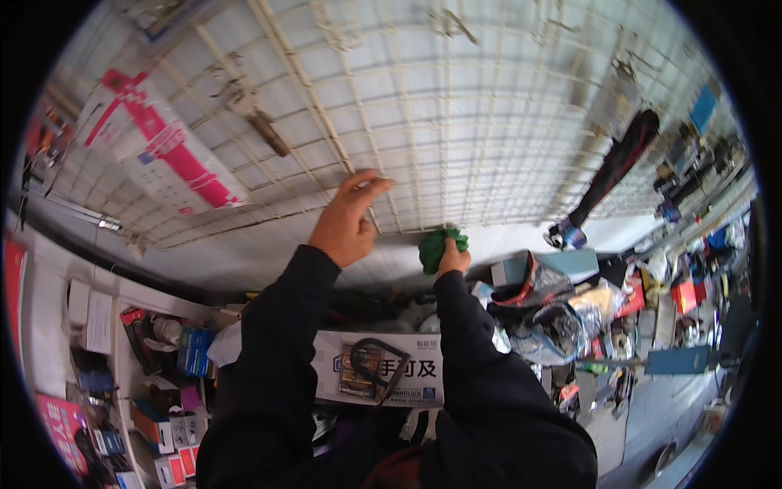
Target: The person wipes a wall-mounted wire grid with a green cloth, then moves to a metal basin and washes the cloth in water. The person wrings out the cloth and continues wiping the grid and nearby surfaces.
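Observation:
A wire grid panel [421, 140] covers the wall in front of me. My left hand [347, 220] is raised against its lower part, fingers bent and apart, holding nothing; whether the fingertips touch the wires I cannot tell. To the right and slightly lower, my right hand [454, 257] grips a crumpled green cloth [434, 249] at the panel's bottom edge. Below and between my forearms lies a white printed box [415, 360], with a dark U-shaped item [403, 370], perhaps a lock, and small packaged pieces on it.
A pink and white plastic bag [183, 159], a rusty metal tool [266, 131] and a long black item [614, 165] hang on the grid. Shelves of small boxes [153, 422] stand at lower left. Bagged goods [556, 330] and a light blue box [577, 264] crowd the right.

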Available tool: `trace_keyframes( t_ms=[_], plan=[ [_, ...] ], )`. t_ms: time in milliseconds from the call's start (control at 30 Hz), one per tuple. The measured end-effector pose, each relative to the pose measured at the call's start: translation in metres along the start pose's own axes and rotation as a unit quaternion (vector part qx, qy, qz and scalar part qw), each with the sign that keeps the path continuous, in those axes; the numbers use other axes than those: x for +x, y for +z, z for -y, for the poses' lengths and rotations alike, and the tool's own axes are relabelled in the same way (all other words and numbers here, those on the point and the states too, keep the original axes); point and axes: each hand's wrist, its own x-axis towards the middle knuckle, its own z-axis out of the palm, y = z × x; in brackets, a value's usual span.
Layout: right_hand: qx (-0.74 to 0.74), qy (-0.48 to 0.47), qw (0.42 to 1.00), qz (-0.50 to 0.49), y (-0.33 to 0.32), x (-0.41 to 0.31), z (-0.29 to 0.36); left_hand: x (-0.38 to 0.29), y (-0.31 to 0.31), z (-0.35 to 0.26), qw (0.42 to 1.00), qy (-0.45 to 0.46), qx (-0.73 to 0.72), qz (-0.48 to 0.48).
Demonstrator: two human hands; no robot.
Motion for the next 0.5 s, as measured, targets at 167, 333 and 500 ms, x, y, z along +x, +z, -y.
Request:
trace_keyframes(
  t_ms=[167,333,500],
  plan=[
    [-0.009,-0.055,0.991,-0.12,-0.069,0.085,0.04,0.002,0.001,0.0,0.999,0.029,0.017,-0.005],
    [0.053,-0.089,0.985,-0.134,-0.102,0.165,0.076,0.004,0.002,-0.002,0.994,0.073,0.071,-0.029],
    [-0.141,-0.138,0.972,-0.124,-0.09,0.158,0.075,0.004,0.003,-0.003,0.991,0.084,0.104,-0.019]
  ],
)
